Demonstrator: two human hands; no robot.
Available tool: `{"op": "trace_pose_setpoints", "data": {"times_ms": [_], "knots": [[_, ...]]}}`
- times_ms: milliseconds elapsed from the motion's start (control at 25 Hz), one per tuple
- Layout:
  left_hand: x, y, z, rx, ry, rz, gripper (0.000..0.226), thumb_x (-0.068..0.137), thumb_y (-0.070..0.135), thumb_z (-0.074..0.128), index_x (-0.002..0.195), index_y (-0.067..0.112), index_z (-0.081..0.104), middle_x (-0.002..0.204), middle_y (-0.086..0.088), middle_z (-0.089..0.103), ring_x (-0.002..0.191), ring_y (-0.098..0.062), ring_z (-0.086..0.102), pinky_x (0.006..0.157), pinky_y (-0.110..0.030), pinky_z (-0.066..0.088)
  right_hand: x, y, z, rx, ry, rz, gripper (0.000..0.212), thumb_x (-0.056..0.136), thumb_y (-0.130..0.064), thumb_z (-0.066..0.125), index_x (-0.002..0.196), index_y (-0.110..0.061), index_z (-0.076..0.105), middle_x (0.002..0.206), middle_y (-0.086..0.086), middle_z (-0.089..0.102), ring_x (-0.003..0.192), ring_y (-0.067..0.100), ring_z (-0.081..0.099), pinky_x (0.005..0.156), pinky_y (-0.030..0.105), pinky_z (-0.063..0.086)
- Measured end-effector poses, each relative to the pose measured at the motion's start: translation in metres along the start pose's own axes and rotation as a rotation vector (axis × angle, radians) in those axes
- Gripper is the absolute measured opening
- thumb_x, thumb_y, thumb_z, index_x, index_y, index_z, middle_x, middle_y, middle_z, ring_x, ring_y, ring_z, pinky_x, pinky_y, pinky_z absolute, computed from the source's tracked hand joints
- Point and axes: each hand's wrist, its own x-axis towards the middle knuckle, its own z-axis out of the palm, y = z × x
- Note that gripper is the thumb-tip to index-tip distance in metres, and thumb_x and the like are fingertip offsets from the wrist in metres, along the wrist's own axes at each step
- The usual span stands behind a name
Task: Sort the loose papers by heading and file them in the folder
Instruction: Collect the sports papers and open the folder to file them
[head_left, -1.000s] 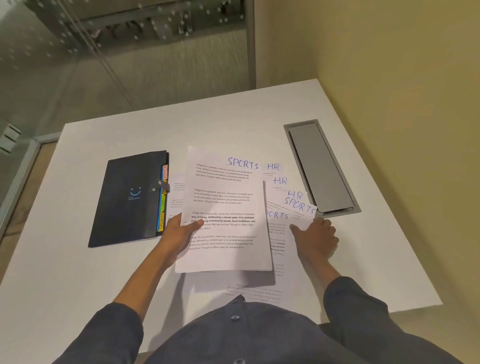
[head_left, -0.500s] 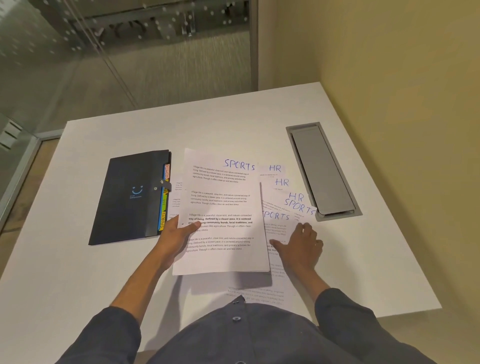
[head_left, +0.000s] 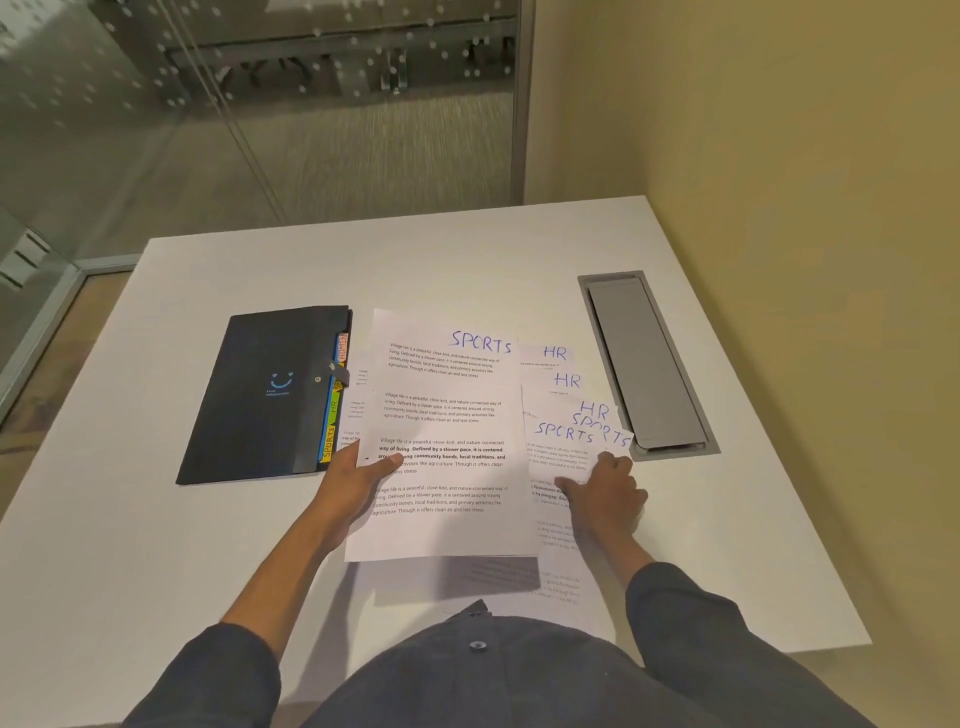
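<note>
A black expanding folder (head_left: 260, 400) lies closed on the left of the white table (head_left: 467, 260), its coloured tabs reading ADMIN, HR and SPORTS. My left hand (head_left: 358, 473) grips the left edge of a sheet headed SPORTS (head_left: 447, 441), raised a little above the table. To its right lies a fan of loose papers (head_left: 566, 395) headed HR and SPORTS. My right hand (head_left: 602, 488) pinches the edge of another SPORTS sheet (head_left: 563, 441) in that fan. More sheets lie under the raised one, mostly hidden.
A grey cable hatch (head_left: 647, 364) is set into the table just right of the papers. A yellow wall (head_left: 805, 208) borders the table's right side. A glass partition (head_left: 234, 104) stands behind the far edge.
My right hand has moved left and forward from flat on the papers and now pinches the SPORTS sheet, which has lifted and shifted. My left hand keeps holding its sheet.
</note>
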Motion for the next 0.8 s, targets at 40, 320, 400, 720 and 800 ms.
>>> {"op": "trace_pose_setpoints", "data": {"times_ms": [40, 320, 400, 720, 800], "knots": [[-0.001, -0.001, -0.001, -0.012, 0.000, 0.001, 0.033, 0.094, 0.006, 0.058, 0.125, 0.017, 0.054, 0.111, -0.002, 0.069, 0.094, -0.020, 0.068, 0.069, -0.031, 0.057, -0.001, 0.001, 0.000, 0.059, -0.015, -0.006, 0.070, 0.081, -0.051, 0.072, 0.131, -0.012, 0.042, 0.126, 0.009, 0.051, 0.110, 0.029, 0.057, 0.092, 0.039, 0.039], [-0.004, -0.001, -0.002, -0.023, 0.008, 0.014, 0.028, 0.094, 0.003, 0.056, 0.118, 0.018, 0.055, 0.096, 0.006, 0.069, 0.085, -0.017, 0.068, 0.060, -0.027, 0.056, 0.001, 0.009, -0.011, 0.725, -0.158, 0.062, 0.062, 0.084, -0.004, 0.066, 0.142, -0.008, 0.043, 0.111, 0.010, 0.066, 0.092, 0.026, 0.063, 0.072, 0.022, 0.045], [-0.003, -0.001, -0.002, -0.020, 0.010, 0.015, 0.029, 0.094, 0.004, 0.057, 0.118, 0.019, 0.054, 0.096, 0.007, 0.069, 0.086, -0.017, 0.068, 0.061, -0.028, 0.056, 0.002, 0.013, -0.015, 0.717, -0.176, -0.026, 0.034, 0.086, -0.003, 0.064, 0.121, -0.005, 0.064, 0.103, 0.007, 0.071, 0.074, 0.012, 0.062, 0.054, 0.009, 0.043], [0.006, 0.004, -0.007, 0.069, 0.054, 0.129, 0.023, 0.094, 0.007, 0.058, 0.114, 0.019, 0.056, 0.099, 0.005, 0.068, 0.089, -0.019, 0.067, 0.076, -0.037, 0.055, -0.002, 0.005, -0.077, 0.696, 0.036, -0.369, 0.020, 0.101, -0.018, 0.051, 0.117, -0.013, 0.062, 0.104, -0.001, 0.069, 0.086, 0.008, 0.068, 0.064, 0.016, 0.050], [0.008, 0.007, -0.011, 0.076, 0.082, 0.172, 0.021, 0.095, 0.008, 0.057, 0.114, 0.018, 0.058, 0.099, 0.003, 0.069, 0.090, -0.021, 0.067, 0.078, -0.039, 0.056, -0.004, 0.002, -0.100, 0.755, 0.092, -0.410, 0.016, 0.102, -0.019, 0.051, 0.112, -0.014, 0.061, 0.098, -0.004, 0.069, 0.078, -0.004, 0.066, 0.057, 0.012, 0.049]]}}
